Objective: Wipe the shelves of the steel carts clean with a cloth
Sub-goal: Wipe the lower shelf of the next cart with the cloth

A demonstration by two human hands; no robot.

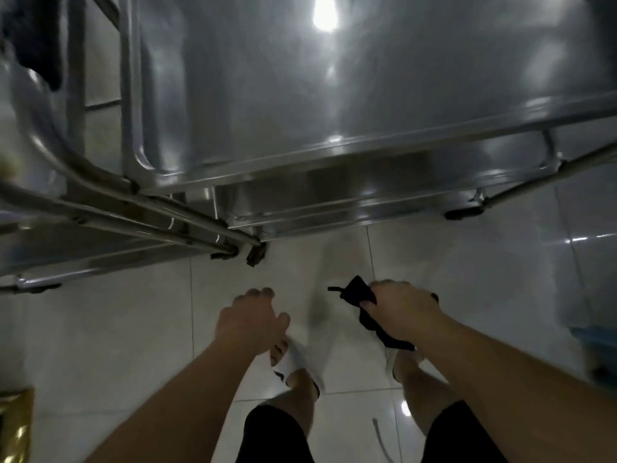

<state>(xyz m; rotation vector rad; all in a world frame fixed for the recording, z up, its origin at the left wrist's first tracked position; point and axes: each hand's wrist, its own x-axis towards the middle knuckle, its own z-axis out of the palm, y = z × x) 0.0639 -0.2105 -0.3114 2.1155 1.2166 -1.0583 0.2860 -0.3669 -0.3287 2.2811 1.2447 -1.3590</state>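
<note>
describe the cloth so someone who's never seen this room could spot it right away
Start at the big steel cart filling the top of the view, then drop to the white tiled floor in front of it. Over that floor the right hand grips the cloth: a small, crumpled black rag, the only dark thing against the pale tiles there.

No text, label, brand, number or sign can be read anywhere here.

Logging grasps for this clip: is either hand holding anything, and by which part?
The right hand grips a black cloth around its middle, both ends hanging free. The left hand holds nothing.
</note>
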